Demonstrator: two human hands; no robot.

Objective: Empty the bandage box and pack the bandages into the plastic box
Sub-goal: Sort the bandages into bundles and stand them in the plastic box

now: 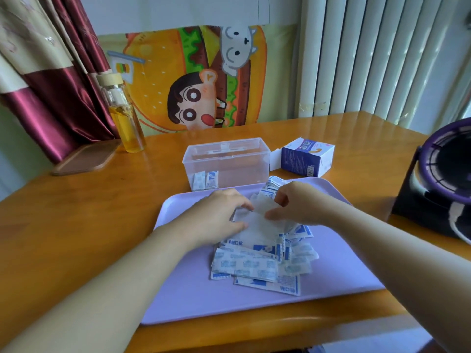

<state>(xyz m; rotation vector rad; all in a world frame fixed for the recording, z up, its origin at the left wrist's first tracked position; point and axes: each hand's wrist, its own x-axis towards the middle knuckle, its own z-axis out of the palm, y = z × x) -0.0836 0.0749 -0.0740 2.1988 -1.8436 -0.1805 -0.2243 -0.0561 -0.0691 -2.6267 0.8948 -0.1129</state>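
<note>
Both forearms reach in from the near edge over a lavender tray [178,289], which lies on the wooden worktop [76,212]. A loose pile of bandages [260,263] in white-and-blue wrappers lies in the middle of the tray.

Above the far part of the pile, the two hands meet on a white sheet [257,220].
- Left hand [219,215]: fingers are curled, with the thumb and fingertips closed on the left edge of the sheet.
- Right hand [298,205]: fingers are curled narrow, with the thumb and forefinger pinching the right upper part of the sheet.

Motion blur prevents telling whether the sheet is a joined strip of bandages.

A clear plastic box [226,161] stands open just beyond the far rim of the tray. A few wrapped bandages stand upright in its left front corner. The bandage box [307,157], blue and white, lies just to the right of the plastic box with its end flap open.

A bottle [125,115] of yellow liquid stands at the far left of the worktop, beside a wooden board [84,159]. A dark fan [438,179] with a purple rim stands at the right edge.
</note>
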